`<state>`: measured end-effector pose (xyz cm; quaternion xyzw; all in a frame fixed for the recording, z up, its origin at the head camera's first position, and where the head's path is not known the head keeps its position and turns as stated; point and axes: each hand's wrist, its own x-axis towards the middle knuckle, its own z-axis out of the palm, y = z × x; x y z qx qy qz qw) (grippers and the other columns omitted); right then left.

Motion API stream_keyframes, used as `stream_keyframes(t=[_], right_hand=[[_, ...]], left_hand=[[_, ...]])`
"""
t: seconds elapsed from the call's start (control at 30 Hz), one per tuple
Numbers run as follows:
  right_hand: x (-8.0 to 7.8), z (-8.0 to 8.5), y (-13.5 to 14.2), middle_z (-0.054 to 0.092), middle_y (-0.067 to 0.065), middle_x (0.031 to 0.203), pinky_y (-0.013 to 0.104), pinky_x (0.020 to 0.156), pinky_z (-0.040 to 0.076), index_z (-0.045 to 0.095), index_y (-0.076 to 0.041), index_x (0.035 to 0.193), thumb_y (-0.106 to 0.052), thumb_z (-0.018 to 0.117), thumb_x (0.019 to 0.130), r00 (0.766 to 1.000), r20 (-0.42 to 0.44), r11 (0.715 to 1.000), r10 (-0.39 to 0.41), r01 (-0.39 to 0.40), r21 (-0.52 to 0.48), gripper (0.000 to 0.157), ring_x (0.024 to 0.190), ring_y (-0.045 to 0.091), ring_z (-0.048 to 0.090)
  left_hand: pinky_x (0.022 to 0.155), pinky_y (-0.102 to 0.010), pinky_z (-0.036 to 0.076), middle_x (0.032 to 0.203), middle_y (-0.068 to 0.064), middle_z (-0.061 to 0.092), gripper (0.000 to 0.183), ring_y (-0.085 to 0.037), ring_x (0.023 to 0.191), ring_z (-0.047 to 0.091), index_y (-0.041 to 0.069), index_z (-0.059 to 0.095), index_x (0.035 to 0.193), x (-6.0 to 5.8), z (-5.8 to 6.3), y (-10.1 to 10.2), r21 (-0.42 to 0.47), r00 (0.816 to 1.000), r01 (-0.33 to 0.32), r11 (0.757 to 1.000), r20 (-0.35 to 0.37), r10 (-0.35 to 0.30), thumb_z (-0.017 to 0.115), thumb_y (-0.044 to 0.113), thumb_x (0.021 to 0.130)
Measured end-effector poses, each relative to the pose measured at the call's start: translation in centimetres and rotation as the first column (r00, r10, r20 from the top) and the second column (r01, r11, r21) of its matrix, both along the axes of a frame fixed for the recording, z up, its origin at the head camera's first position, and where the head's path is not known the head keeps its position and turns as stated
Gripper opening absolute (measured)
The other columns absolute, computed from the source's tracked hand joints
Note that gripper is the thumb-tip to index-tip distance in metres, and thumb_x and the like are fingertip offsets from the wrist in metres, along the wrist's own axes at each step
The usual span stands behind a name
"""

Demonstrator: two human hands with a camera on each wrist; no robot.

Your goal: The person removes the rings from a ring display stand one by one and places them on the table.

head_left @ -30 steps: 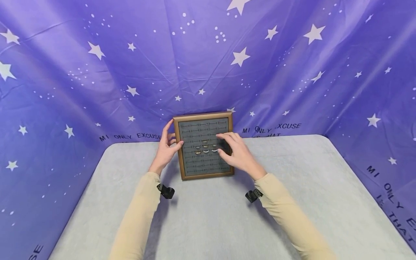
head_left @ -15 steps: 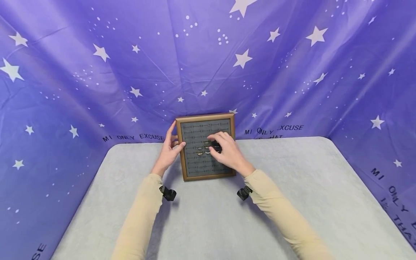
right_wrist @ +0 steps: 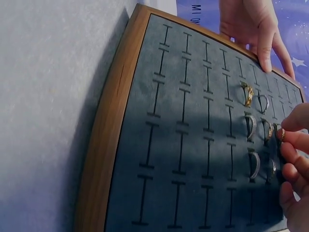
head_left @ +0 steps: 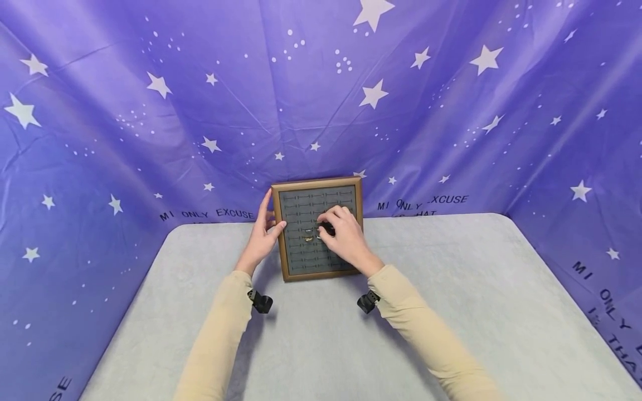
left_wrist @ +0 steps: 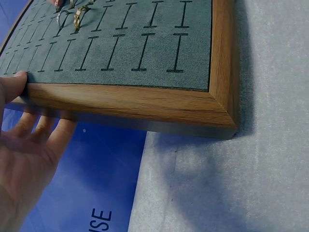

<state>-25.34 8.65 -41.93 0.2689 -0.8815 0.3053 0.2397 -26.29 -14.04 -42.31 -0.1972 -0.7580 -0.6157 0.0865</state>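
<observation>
A wood-framed ring display tray (head_left: 317,276) with a dark grey slotted pad stands tilted up on the table. My left hand (head_left: 261,239) grips its left side, thumb on the frame's front and the other fingers behind, as the left wrist view shows too. Over the pad's middle, my right hand (head_left: 346,236) pinches a small gold ring (right_wrist: 283,135) at its slot between thumb and finger. Close by in the slots sit a gold ring (right_wrist: 248,95), a silver ring (right_wrist: 263,103) and several others. In the head view the right hand covers most of them.
A grey table (head_left: 311,340) lies under the tray. Purple cloth (head_left: 301,83) with white stars hangs behind and at both sides, close to the tray's back. Each wrist carries a small black camera (head_left: 368,301).
My right hand has moved left across the pad, from its right part to the middle, and its thumb and fingertips have drawn together. The left hand keeps its hold on the frame.
</observation>
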Motion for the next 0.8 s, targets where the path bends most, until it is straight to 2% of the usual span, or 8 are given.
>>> stream_keyframes(t=[0.1,0.2,0.37,0.53,0.67,0.8], right_hand=[[0.02,-0.1,-0.36,0.056,0.004,0.096,0.037,0.077,0.042,0.071,-0.01,0.095,-0.011,0.067,0.088,1.0,0.0,1.0,-0.023,0.023,0.003,0.008,0.088,0.022,0.048],[-0.02,-0.23,-0.64,0.054,0.004,0.093,0.037,0.077,0.041,0.07,-0.01,0.092,-0.011,0.066,0.088,0.999,-0.009,0.999,-0.039,0.039,-0.019,0.006,0.086,0.023,0.047],[0.05,-0.26,-0.82,0.053,0.004,0.09,0.038,0.075,0.04,0.069,-0.008,0.087,-0.011,0.065,0.089,0.998,0.002,0.996,-0.058,0.058,-0.071,0.005,0.084,0.024,0.045],[0.12,-0.21,-0.79,0.053,0.004,0.09,0.038,0.075,0.039,0.068,-0.007,0.087,-0.011,0.066,0.089,0.998,0.019,0.995,-0.067,0.068,-0.076,0.006,0.084,0.024,0.045],[0.15,-0.27,-0.73,0.053,0.004,0.09,0.038,0.075,0.039,0.068,-0.007,0.087,-0.011,0.066,0.089,0.999,0.02,0.996,-0.05,0.052,-0.079,0.005,0.083,0.024,0.045],[0.13,-0.24,-0.7,0.053,0.005,0.089,0.039,0.076,0.039,0.066,-0.007,0.085,-0.01,0.066,0.089,1.0,0.011,0.995,-0.026,0.027,-0.092,0.005,0.083,0.025,0.045]], left_hand=[[0.096,-0.049,0.04,0.126,-0.03,0.043,0.078,-0.034,0.108,0.048,0.01,0.008,0.156,0.84,0.97,0.16,-0.023,1.0,-0.003,1.0,0.0,0.003,0.053,-0.007,0.095],[0.094,-0.047,0.042,0.125,-0.03,0.045,0.077,-0.033,0.107,0.049,0.01,0.008,0.156,1.03,1.17,0.23,-0.025,1.0,-0.002,1.0,0.0,0.002,0.053,-0.007,0.095],[0.09,-0.044,0.045,0.121,-0.031,0.049,0.078,-0.036,0.106,0.051,0.01,0.007,0.156,1.0,1.13,0.38,-0.026,1.0,0.009,1.0,0.006,-0.009,0.052,-0.007,0.095],[0.091,-0.046,0.045,0.12,-0.03,0.048,0.078,-0.036,0.106,0.051,0.015,0.007,0.157,0.92,0.96,0.39,-0.027,1.0,0.007,1.0,0.03,-0.006,0.052,-0.005,0.096],[0.091,-0.051,0.044,0.118,-0.03,0.048,0.078,-0.038,0.105,0.051,0.015,0.008,0.157,0.96,0.97,0.32,-0.016,0.999,0.009,1.0,0.034,-0.009,0.052,-0.005,0.096],[0.091,-0.05,0.044,0.118,-0.03,0.048,0.078,-0.038,0.105,0.051,0.015,0.008,0.157,1.03,1.07,0.18,-0.014,0.999,0.011,1.0,0.03,-0.011,0.052,-0.006,0.096]])
